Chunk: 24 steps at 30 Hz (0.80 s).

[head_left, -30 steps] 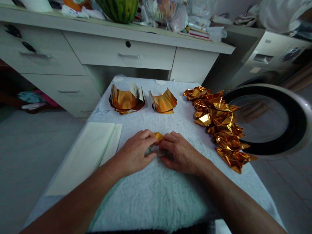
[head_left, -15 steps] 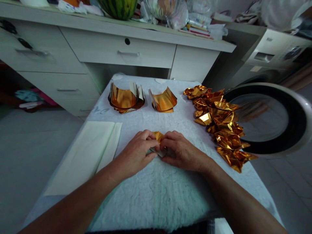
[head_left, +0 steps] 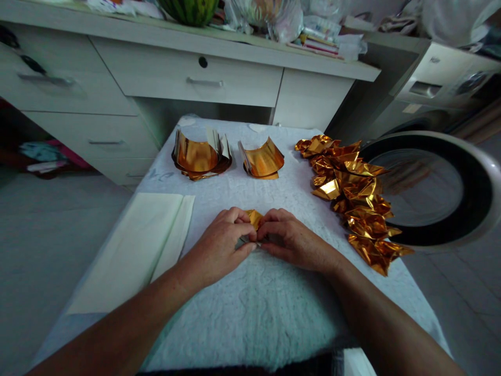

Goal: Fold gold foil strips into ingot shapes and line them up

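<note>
Starting nearest to us, we see the pale cloth (head_left: 242, 324) reaching up to a piece of gold paper (head_left: 254, 216) straight ahead, between the two hands. The left hand (head_left: 230, 235) pinches it from the left and the right hand (head_left: 293, 235) from the right, thumbs on the near side and fingers curled over, so we judge neither hand to be nearer. Its gold part peeks out beyond the fingertips and a pale edge shows on the near side; fingers cover the rest, so we cannot tell its long axis. Left of the left hand we have white paper (head_left: 121, 240), slanting away; right of the right hand, a row of folded gold pieces (head_left: 354, 190) runs away from us. Farther off, we find a larger stack (head_left: 199, 154) and a smaller stack (head_left: 266, 161) of curled gold sheets, side by side. We spot no writing on any of these. Beyond, the washing machine (head_left: 418, 112) bears a small brand mark and a pale label, both too blurred for us to read surely.
</note>
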### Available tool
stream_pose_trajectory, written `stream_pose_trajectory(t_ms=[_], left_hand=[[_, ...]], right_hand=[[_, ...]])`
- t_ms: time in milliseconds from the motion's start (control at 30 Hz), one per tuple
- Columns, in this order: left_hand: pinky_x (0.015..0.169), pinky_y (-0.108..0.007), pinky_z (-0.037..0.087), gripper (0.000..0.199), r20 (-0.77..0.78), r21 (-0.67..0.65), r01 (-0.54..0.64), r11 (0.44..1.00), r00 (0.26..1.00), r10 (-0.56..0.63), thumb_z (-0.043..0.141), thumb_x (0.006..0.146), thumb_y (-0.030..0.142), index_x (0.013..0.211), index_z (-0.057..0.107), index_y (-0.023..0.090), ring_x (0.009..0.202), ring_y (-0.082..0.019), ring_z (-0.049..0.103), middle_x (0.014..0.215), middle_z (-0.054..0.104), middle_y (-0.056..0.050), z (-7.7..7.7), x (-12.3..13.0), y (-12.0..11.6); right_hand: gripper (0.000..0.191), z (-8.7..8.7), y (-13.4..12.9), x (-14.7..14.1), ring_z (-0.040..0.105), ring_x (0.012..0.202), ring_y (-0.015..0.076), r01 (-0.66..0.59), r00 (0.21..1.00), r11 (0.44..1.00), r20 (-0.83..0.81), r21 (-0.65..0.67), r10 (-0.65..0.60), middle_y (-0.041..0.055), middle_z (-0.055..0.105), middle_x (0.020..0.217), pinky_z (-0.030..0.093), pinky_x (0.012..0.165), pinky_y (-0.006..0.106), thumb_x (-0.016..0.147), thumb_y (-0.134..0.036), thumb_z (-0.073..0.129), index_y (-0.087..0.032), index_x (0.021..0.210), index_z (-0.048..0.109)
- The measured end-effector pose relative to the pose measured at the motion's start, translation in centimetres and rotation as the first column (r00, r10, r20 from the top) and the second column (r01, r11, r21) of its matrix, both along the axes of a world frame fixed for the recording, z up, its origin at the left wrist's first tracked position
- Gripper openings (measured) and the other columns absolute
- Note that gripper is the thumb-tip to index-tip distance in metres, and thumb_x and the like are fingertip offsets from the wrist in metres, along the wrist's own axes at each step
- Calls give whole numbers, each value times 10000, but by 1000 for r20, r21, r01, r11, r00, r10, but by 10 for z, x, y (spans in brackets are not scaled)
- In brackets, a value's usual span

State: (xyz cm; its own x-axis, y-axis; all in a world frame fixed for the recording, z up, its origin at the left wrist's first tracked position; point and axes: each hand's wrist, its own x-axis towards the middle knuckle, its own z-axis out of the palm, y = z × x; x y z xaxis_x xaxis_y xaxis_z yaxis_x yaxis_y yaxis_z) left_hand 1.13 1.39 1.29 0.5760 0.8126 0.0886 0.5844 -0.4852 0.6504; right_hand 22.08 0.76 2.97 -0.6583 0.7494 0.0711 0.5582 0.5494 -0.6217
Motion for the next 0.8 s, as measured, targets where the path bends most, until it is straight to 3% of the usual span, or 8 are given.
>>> stream_pose_trajectory(t_ms=[200, 400, 600, 800], left_hand=[[961, -435, 458, 87, -9, -8, 9, 1000, 1000, -9, 662, 815, 165, 823, 716, 232, 1071, -237, 536, 1081, 540, -45, 0, -1, 0], [957, -423, 455, 91, -6, -1, -22, 1000, 1000, 22, 621, 818, 139, 799, 682, 204, 1051, -229, 540, 1041, 555, -47, 1, 2, 1], [902, -410, 466, 83, -8, 22, -59, 998, 998, 59, 610, 863, 207, 797, 656, 189, 983, -221, 548, 981, 580, -46, 0, 7, -1], [869, -398, 473, 99, -35, 76, -96, 993, 994, 99, 599, 845, 139, 757, 626, 176, 934, -210, 552, 946, 574, -47, -2, 12, -2]], right_hand=[[98, -5, 1, 0, 556, 917, 174, 23, 999, 1000, -29, -15, -23, 44, 615, 946, 413, 860, 333, 920, -196, 624, -215, 924, 720], [83, -4, 1, -2, 546, 887, 171, 84, 995, 996, -44, -26, -85, 40, 619, 920, 418, 836, 330, 893, -111, 592, -182, 885, 636], [144, -5, -1, -4, 542, 863, 170, 195, 978, 977, -55, -83, -200, 28, 624, 924, 426, 794, 316, 833, -102, 616, -185, 939, 565], [292, -7, 1, 0, 561, 872, 168, 161, 977, 975, -118, -153, -180, 28, 639, 958, 445, 794, 313, 782, -35, 537, -197, 1022, 572]])
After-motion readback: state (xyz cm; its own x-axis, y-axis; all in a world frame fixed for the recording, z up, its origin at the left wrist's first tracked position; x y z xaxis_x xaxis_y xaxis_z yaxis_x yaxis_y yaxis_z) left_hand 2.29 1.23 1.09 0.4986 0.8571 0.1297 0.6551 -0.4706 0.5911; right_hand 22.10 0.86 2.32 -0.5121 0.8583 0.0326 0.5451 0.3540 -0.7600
